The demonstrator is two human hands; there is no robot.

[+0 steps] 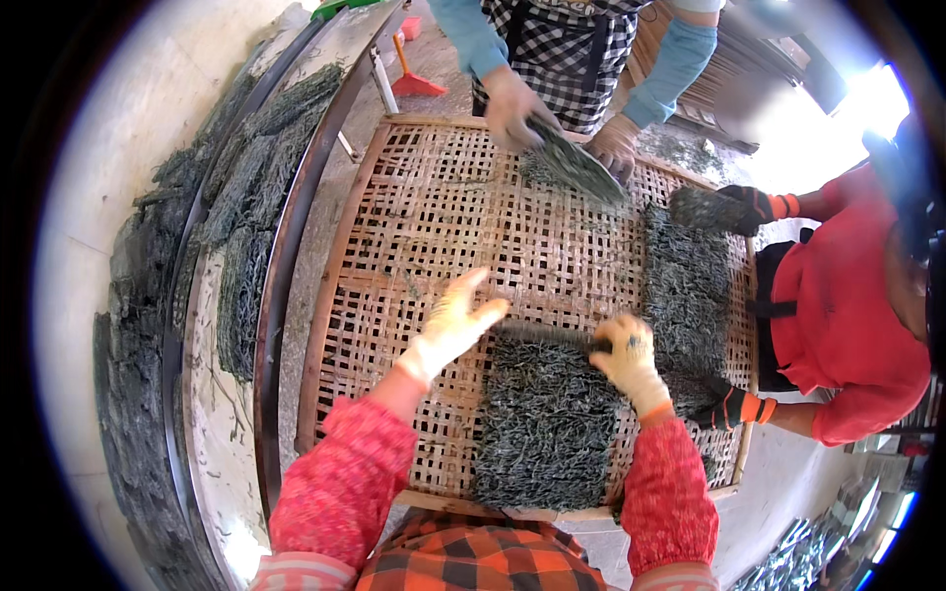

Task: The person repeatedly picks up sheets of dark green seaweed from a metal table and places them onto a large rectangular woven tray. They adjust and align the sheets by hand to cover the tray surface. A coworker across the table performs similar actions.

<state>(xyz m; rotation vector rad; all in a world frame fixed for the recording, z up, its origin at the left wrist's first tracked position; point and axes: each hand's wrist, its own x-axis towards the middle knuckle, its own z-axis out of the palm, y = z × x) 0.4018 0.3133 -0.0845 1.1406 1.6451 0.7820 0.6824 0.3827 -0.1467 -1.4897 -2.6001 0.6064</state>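
My left hand (460, 318), in a pale work glove, is over the woven bamboo tray (414, 236) with its fingers apart and nothing in them. It is just beyond the far left corner of a rectangular mat of dark, stringy, seaweed-like strands (550, 421). At the mat's far right corner, my gloved right hand (628, 354) is closed on one end of a dark strip (547, 334). The strip runs along the mat's far edge and is blurred. Whether it is a separate bar or part of the mat, I cannot tell.
Opposite, a person's gloved hands (517, 111) hold a dark oblong slab (576, 162). On the right, another person's black-gloved hands (739, 207) work around a second dark mat (687, 288). A metal-edged table (292, 244) with heaped dark strands (259, 177) stands left. An orange dustpan (417, 85) is beyond.
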